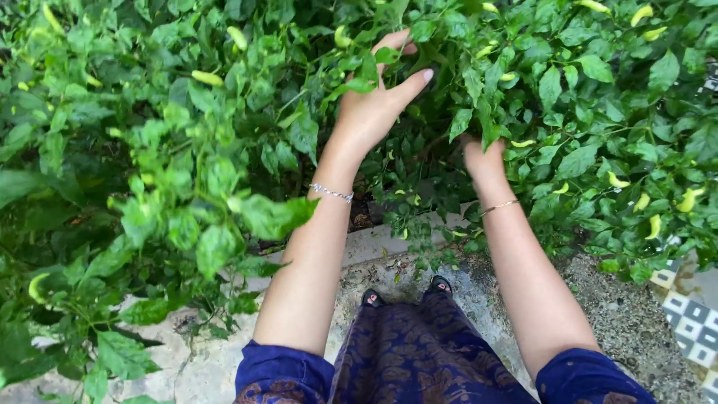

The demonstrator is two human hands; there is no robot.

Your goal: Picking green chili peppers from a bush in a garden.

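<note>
Picking step, by my judgement. Left hand is spreading open against the leaves at top centre, holding nothing. Right hand is reaching into foliage; grip cannot be told. Pale peppers are hanging at right; next move needs a clear pinch at a stem.

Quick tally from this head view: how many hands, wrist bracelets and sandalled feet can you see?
Bare hands: 2, the left hand on the green leafy pepper bush, the right hand half hidden in leaves
Thin silver wrist bracelets: 2
Dark sandalled feet: 2
Total: 6
</note>
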